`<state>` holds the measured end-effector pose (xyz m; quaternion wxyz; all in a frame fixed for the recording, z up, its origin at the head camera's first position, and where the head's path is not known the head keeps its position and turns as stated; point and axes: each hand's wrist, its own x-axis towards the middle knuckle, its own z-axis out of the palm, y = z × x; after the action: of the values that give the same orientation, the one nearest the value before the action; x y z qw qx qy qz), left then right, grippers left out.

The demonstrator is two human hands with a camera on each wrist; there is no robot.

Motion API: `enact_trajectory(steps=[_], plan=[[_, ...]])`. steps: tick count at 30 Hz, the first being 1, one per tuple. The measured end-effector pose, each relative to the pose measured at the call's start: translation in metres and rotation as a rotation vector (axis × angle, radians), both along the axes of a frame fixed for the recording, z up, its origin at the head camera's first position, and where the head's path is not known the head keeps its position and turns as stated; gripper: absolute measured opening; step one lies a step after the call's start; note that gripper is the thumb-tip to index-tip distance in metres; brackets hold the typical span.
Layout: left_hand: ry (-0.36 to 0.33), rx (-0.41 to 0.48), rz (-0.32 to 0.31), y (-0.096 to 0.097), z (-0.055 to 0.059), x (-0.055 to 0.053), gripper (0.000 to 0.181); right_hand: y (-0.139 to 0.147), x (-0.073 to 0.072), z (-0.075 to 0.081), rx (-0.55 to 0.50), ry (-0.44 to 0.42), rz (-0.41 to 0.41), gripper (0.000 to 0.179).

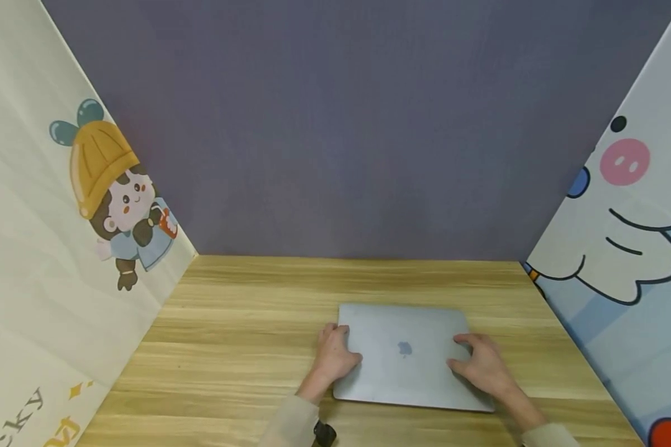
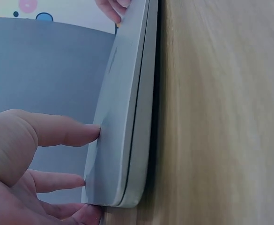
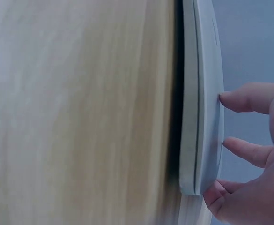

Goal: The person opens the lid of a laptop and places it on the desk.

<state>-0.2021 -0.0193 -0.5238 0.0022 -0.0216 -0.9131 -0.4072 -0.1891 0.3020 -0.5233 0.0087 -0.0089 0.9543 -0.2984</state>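
A closed silver laptop (image 1: 402,382) with an apple logo on its lid lies flat, close over the wooden table. My left hand (image 1: 334,355) grips its left side. In the left wrist view, the thumb (image 2: 71,132) and index finger touch the lid, while other fingers curl at the side edge. On the opposite side, my right hand (image 1: 483,365) grips the laptop the same way. Its thumb (image 3: 251,97) and index finger meet the lid in the right wrist view, with the remaining fingers bent around the side edge. A dark shadow runs beneath the laptop's front edge.
The wooden table (image 1: 246,329) reaches back to a dark grey panel (image 1: 335,136). Printed cartoon sheets flank it, a left one (image 1: 22,205) and a right one (image 1: 648,347). A small black object (image 1: 324,433) sits by the left sleeve (image 1: 291,422).
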Motion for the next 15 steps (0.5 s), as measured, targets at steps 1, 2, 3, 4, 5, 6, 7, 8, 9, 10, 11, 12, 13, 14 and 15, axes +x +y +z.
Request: enact_trajectory(steps=[1, 2, 3, 4, 5, 6, 7, 8, 9, 10, 11, 12, 13, 14, 15], plan=[[-0.001, -0.001, 0.001, -0.001, 0.0, 0.0, 0.067, -0.002, 0.0, 0.0, -0.003, -0.003, -0.001, 0.058], [0.0, -0.001, 0.003, -0.003, 0.001, 0.001, 0.068, -0.004, 0.0, 0.0, -0.002, -0.005, -0.003, 0.059], [0.002, -0.002, 0.004, -0.004, 0.001, 0.001, 0.068, -0.005, 0.0, 0.001, -0.001, -0.009, -0.005, 0.059], [0.003, -0.001, 0.006, -0.006, 0.002, 0.002, 0.068, -0.007, 0.0, 0.001, -0.001, -0.014, -0.008, 0.06], [0.004, -0.003, 0.009, -0.007, 0.002, 0.002, 0.068, -0.009, -0.001, 0.001, 0.002, -0.018, -0.011, 0.061], [0.004, -0.005, 0.012, -0.008, 0.002, 0.003, 0.068, -0.01, -0.001, 0.001, 0.003, -0.02, -0.012, 0.061], [0.003, -0.01, 0.013, -0.009, 0.003, 0.003, 0.067, -0.012, -0.001, 0.001, 0.005, -0.021, -0.013, 0.061], [0.002, -0.014, 0.015, -0.011, 0.003, 0.004, 0.068, -0.013, -0.001, 0.001, 0.006, -0.02, -0.014, 0.061], [0.001, -0.016, 0.016, -0.012, 0.003, 0.004, 0.068, -0.015, -0.001, 0.0, 0.003, -0.019, -0.013, 0.061], [-0.001, -0.016, 0.017, -0.014, 0.003, 0.004, 0.068, -0.016, -0.001, 0.0, 0.002, -0.016, -0.012, 0.06], [-0.003, -0.021, 0.017, -0.015, 0.004, 0.005, 0.067, -0.018, -0.001, 0.0, 0.001, -0.014, -0.012, 0.06], [-0.005, -0.02, 0.017, -0.017, 0.004, 0.005, 0.067, -0.019, -0.001, 0.0, 0.001, -0.014, -0.011, 0.059], [-0.007, -0.025, 0.017, -0.019, 0.004, 0.006, 0.067, -0.02, -0.001, 0.0, 0.002, -0.015, -0.013, 0.059], [-0.009, -0.024, 0.017, -0.02, 0.005, 0.006, 0.067, -0.022, -0.001, 0.0, 0.003, -0.017, -0.015, 0.059], [-0.01, -0.025, 0.016, -0.022, 0.005, 0.006, 0.067, -0.023, -0.001, 0.0, 0.003, -0.019, -0.016, 0.059]])
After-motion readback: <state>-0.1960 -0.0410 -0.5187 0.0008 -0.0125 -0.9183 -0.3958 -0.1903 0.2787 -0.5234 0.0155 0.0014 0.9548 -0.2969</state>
